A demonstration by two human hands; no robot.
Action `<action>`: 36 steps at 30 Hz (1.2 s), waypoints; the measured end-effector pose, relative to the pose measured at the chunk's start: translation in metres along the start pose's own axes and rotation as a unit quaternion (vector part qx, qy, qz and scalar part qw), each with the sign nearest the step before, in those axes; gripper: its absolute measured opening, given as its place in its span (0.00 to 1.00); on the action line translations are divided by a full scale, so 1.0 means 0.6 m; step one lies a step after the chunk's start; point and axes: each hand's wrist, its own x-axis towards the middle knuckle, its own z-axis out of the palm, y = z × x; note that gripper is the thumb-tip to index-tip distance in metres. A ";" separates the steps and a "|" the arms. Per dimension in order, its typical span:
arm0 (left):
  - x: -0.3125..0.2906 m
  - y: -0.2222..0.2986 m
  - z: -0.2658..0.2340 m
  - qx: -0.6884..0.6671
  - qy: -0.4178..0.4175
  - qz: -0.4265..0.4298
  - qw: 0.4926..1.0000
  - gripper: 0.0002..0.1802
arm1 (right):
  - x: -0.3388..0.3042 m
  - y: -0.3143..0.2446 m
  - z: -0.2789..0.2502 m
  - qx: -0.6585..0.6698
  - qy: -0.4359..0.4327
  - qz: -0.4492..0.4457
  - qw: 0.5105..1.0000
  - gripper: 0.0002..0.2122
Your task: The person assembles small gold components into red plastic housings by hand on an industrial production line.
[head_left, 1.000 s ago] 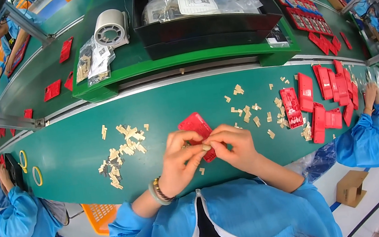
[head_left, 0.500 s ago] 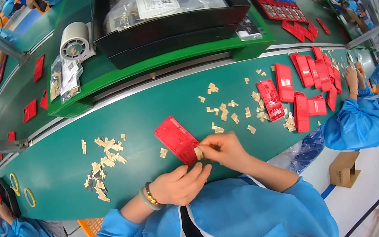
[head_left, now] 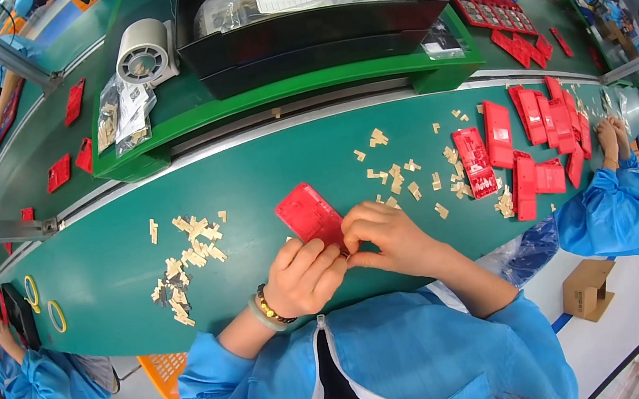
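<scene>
A red plastic shell (head_left: 306, 211) lies tilted on the green bench in front of me, its moulded inner side up. My left hand (head_left: 308, 278), with bracelets at the wrist, has its fingers curled over the shell's near end and grips it. At the near right corner, my right hand (head_left: 393, 240) is closed in a pinch, its fingertips meeting those of my left. Whatever the pinch holds is hidden between the fingers. One small beige piece shows partly beside the left fingers. Loose beige pieces (head_left: 200, 238) are scattered to the left, with a few dark bits among them.
More beige pieces (head_left: 397, 180) lie right of the shell, near a red shell (head_left: 475, 162) and a pile of red shells (head_left: 526, 185). Behind stands a black bin (head_left: 321, 42) on a green shelf (head_left: 278, 86), beside a small fan (head_left: 146, 53). Tape rings (head_left: 57, 316) lie far left. Co-workers sit both sides.
My left hand has come up onto the shell's near end, and the right hand has closed in at its corner. The beige piece in my right fingers is now hidden. The whole view has shifted slightly.
</scene>
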 end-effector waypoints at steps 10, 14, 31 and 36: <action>0.014 0.005 -0.003 0.032 -0.052 -0.049 0.997 0.13 | -0.028 0.012 -0.002 -0.063 0.011 0.006 0.998 0.09; 0.006 -0.006 0.013 -0.075 -0.119 -0.195 0.971 0.24 | -0.057 0.039 -0.008 -0.302 0.107 0.066 0.945 0.14; -0.057 -0.018 0.024 0.030 -0.155 -0.225 0.962 0.24 | 0.123 0.104 0.070 0.231 0.059 0.236 0.942 0.06; -0.064 -0.018 0.029 0.043 -0.161 -0.227 0.960 0.25 | 0.131 0.105 0.070 0.101 0.032 0.209 0.972 0.06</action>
